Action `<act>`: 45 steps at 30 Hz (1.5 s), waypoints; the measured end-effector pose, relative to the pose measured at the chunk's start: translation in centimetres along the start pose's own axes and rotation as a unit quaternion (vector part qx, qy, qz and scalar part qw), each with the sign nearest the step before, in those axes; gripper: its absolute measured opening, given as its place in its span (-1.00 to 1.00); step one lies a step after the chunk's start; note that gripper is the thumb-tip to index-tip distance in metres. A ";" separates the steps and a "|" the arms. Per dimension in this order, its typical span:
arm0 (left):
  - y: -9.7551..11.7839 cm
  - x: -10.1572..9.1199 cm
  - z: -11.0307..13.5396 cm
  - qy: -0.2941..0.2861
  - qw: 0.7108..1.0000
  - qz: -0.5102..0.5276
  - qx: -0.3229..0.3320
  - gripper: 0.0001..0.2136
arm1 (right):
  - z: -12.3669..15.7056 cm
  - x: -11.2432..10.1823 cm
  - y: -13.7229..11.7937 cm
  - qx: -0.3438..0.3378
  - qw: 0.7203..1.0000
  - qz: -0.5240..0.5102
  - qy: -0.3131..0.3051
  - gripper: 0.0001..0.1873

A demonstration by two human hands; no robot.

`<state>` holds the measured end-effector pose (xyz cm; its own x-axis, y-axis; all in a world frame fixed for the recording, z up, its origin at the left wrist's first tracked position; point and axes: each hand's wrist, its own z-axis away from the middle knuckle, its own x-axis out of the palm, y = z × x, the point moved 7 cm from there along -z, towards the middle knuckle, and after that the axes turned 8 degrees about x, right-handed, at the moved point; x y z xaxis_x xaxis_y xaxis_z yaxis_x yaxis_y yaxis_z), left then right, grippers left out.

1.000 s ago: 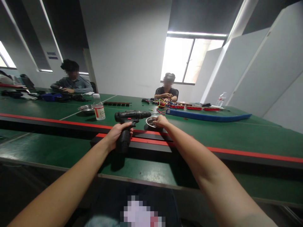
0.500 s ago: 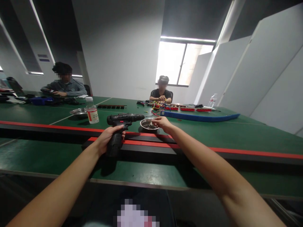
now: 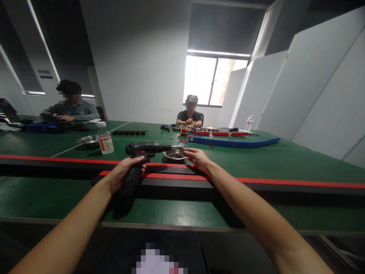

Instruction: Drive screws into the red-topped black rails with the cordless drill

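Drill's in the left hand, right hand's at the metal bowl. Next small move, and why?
Probably dip the right hand into the metal bowl and pinch one small dark piece. That hand sits at the bowl's right rim, and the left hand grips the black drill, nose toward the bowl. Whether the right fingers hold anything is too small to tell.

Drill [image 3: 145,149]: black throughout. Just right of the drill, bowl [image 3: 174,153]: bright silver, with dark grey contents. Left of the drill, bottle [image 3: 105,143]: clear, with a white cap and a red-and-white label. Beyond the bottle, plate [image 3: 88,139]: silver. Under the drill, table [image 3: 256,161]: dark green, edged by a red stripe [image 3: 285,182] over black. Right of and beyond the drill, long strip [image 3: 234,142]: blue; modules [image 3: 221,133]: red; wires [image 3: 184,130]: yellow, red and green.
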<state>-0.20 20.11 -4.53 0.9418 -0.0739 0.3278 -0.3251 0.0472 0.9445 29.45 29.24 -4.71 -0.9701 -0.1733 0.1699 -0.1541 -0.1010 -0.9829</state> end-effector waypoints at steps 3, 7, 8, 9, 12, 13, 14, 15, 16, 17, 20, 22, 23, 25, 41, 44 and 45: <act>0.2 0.2 0.3 -0.004 1.000 -0.010 0.004 -0.82 | -0.6 -0.4 0.3 -0.013 1.000 -0.014 0.005 -0.82; 0.1 0.0 0.3 0.005 1.000 -0.024 0.002 -0.83 | -1.1 -0.8 0.6 -0.015 0.999 -0.020 0.020 -0.87; 0.0 0.0 0.2 0.005 1.000 -0.030 0.002 -0.82 | -1.1 -0.8 0.5 -0.016 0.999 -0.026 0.018 -0.88; -0.1 -0.1 0.1 0.005 0.999 -0.036 0.002 -0.81 | -1.1 -0.8 0.5 -0.017 0.999 -0.035 0.013 -0.89; -0.1 -0.4 -0.2 0.001 0.999 -0.047 0.012 -0.78 | -0.9 -0.5 0.3 -0.006 0.998 -0.054 -0.006 -0.89; -0.1 -0.4 -0.3 0.000 0.999 -0.049 0.015 -0.78 | -0.8 -0.5 0.3 -0.001 0.999 -0.052 -0.008 -0.88; -0.1 -0.4 -0.3 -0.002 0.999 -0.050 0.017 -0.77 | -0.7 -0.4 0.3 0.004 0.999 -0.045 -0.008 -0.86; -0.1 -0.4 -0.3 -0.003 0.998 -0.052 0.018 -0.77 | -0.7 -0.4 0.3 0.006 0.999 -0.039 -0.005 -0.84; -0.1 -0.4 -0.3 -0.004 0.998 -0.054 0.019 -0.77 | -0.6 -0.4 0.3 0.006 0.999 -0.035 -0.001 -0.84; 0.0 -0.3 -0.2 -0.005 0.998 -0.054 0.019 -0.78 | -0.6 -0.5 0.2 0.005 0.999 -0.036 0.002 -0.84; 0.1 0.0 0.0 0.000 0.999 -0.046 0.021 -0.81 | -0.7 -0.4 0.3 0.002 0.999 -0.049 -0.001 -0.85; 0.2 0.2 0.1 0.003 0.999 -0.038 0.021 -0.83 | -0.8 -0.4 0.4 0.001 0.999 -0.049 -0.009 -0.82; 0.2 0.3 0.1 0.002 0.999 -0.034 0.021 -0.84 | -0.8 -0.4 0.4 -0.001 0.999 -0.047 -0.012 -0.81; 0.2 0.5 0.2 -0.001 0.999 -0.031 0.018 -0.85 | -0.9 -0.3 0.5 -0.004 0.999 -0.042 -0.018 -0.78; 0.5 1.0 0.8 0.020 0.999 -0.043 0.017 -0.88 | -0.7 0.0 0.2 -0.043 0.999 0.002 -0.012 -0.45; 0.5 0.9 0.8 0.021 0.998 -0.052 0.018 -0.87 | -0.8 0.0 0.2 -0.049 0.999 0.005 -0.013 -0.46; 0.5 0.9 0.8 0.020 0.998 -0.054 0.017 -0.87 | -0.8 0.0 0.2 -0.053 0.998 0.009 -0.016 -0.47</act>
<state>0.41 19.24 -3.79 0.9741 -0.0376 0.2229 -0.2228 0.0078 0.9748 29.25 30.02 -5.00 -0.9668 -0.2048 0.1529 -0.1574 0.0062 -0.9875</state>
